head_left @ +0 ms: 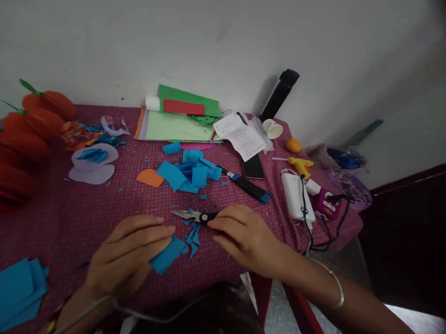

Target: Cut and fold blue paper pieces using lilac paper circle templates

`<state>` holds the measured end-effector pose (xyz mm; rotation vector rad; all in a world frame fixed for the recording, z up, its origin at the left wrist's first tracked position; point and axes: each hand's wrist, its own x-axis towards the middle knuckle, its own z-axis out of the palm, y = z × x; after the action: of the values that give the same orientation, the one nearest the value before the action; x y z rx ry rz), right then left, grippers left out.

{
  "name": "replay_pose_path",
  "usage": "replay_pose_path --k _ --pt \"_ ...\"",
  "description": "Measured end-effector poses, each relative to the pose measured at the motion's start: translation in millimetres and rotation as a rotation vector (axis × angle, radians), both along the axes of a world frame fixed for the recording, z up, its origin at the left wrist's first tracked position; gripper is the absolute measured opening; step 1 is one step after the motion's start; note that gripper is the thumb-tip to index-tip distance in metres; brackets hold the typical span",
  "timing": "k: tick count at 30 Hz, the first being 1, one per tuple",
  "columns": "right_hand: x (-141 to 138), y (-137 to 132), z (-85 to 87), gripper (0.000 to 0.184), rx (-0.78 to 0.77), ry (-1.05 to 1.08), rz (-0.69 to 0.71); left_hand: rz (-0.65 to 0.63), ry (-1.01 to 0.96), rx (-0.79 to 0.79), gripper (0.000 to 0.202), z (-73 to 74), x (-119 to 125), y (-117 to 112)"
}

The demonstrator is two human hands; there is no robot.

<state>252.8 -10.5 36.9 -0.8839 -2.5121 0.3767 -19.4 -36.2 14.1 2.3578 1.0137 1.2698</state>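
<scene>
My left hand [129, 249] is closed on a small blue paper piece [167, 256], its fingers over the upper left part of it. In my right hand [250, 238] is a pair of scissors [192, 215] with dark handles; the blades point left, just above the blue piece and apart from it. Small blue paper scraps [193, 239] lie under and below the blades. Beyond my hands is a loose heap of blue paper pieces [189, 172]. At the lower left lies a stack of blue paper sheets [6, 291].
Orange paper pumpkins [24, 136] stand at the left. Toward the wall are coloured sheets [172, 127], a written note [243, 137] and a black bottle [280, 94]. On the right are a cutter knife [250, 187], a yellow glue gun [300, 167] and a corded white power strip [298, 196].
</scene>
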Motion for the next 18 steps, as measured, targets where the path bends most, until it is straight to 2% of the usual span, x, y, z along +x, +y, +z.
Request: replay_pose_path --k 2,5,9,12,14,18 --pt "-13 -4 9.9 0.022 0.058 0.051 0.092 -0.001 0.077 0.068 0.040 -1.0 -1 -3" --pt "-28 -8 16.6 0.023 0.145 0.050 0.160 0.017 0.184 0.214 0.040 -1.4 -5 -8" --pt "-35 -8 14.9 0.019 0.203 0.104 0.190 0.005 0.305 0.357 0.032 -1.1 -11 -13" --pt "-38 -9 12.9 0.016 0.199 0.111 0.186 -0.008 0.320 0.410 0.026 0.7 -6 -10" --pt "-40 -8 11.2 0.014 0.162 0.110 0.159 0.004 0.284 0.380 0.021 3.7 3 -6" --pt "-48 -2 1.3 0.003 -0.049 0.216 0.120 0.017 0.187 0.154 0.015 11.0 23 -1"
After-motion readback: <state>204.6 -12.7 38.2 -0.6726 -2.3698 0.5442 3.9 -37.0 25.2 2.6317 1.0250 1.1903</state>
